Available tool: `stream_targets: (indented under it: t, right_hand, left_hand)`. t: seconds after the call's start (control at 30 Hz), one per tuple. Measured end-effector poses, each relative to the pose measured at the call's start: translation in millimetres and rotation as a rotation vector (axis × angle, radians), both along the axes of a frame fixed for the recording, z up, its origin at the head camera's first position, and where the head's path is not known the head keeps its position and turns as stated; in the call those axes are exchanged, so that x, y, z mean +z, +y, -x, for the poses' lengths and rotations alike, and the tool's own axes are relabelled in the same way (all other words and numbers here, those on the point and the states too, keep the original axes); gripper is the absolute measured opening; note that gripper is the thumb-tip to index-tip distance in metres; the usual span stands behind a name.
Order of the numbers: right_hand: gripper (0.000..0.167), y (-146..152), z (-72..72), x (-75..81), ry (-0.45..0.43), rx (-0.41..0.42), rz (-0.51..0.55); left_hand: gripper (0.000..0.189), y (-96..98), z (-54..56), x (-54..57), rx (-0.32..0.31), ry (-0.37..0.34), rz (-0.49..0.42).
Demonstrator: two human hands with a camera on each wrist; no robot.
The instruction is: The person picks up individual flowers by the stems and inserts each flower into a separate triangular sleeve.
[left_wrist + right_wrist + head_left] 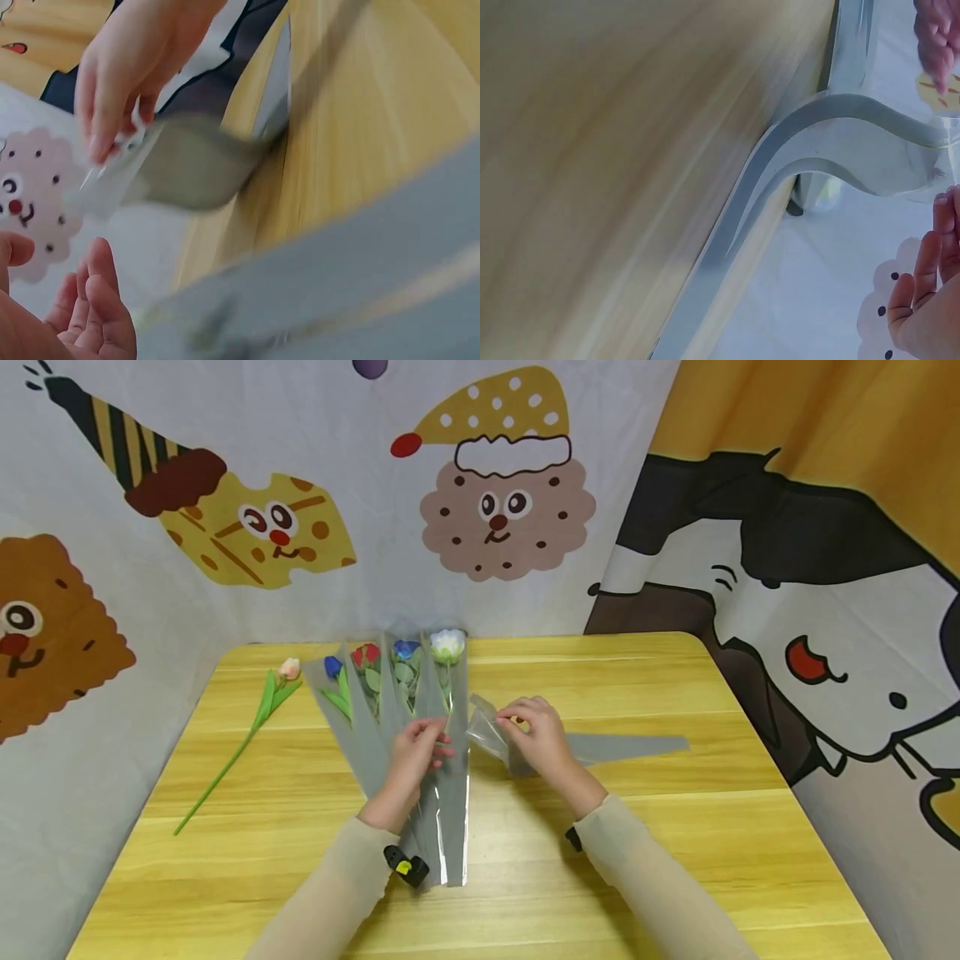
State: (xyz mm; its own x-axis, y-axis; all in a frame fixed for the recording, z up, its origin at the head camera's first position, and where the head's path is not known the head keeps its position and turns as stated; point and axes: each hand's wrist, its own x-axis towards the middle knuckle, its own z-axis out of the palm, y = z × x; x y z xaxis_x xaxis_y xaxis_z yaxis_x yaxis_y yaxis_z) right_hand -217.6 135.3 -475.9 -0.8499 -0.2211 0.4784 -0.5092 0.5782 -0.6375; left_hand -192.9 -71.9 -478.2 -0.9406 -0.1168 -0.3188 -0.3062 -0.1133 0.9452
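Observation:
My right hand pinches the wide, raised end of a clear and grey plastic flower sleeve. The sleeve's narrow end lies on the table, pointing right, and its middle bends upward in the right wrist view. Facing it, my left hand hovers over the wrapped flowers with loosely bent fingers; in the left wrist view nothing is in it. Beneath that hand, several sleeved flowers lie side by side: a blue tulip, a red rose, a blue rose and a white-blue bloom.
A loose pink tulip with a green stem lies at the table's left. The wooden table ends at the back against a printed cloth. A small black wrist camera sits on my left sleeve.

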Motion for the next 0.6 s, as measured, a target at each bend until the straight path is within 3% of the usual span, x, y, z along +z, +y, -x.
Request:
stream_targets:
  t: [0.23, 0.4, 0.5, 0.6]
  right_hand:
    - [0.007, 14.5, -0.1, 1.7, -0.042, -0.026, -0.017]
    - [0.009, 21.8, -0.7, 4.4, -0.038, -0.021, -0.043]
    - [0.009, 23.6, -0.9, 5.2, -0.027, -0.014, -0.06]
    - [0.009, 24.0, -0.8, 5.0, -0.043, -0.017, -0.076]
  left_hand:
    - [0.023, -59.5, 0.7, -3.5, 0.071, 0.033, 0.198]
    - [0.028, -112.0, 1.1, -3.3, 0.1, 0.083, 0.475]
    - [0.036, -145.5, -0.6, -1.4, 0.066, 0.097, 0.677]
    - [0.051, -178.6, -4.9, 0.2, -0.017, 0.043, 0.836]
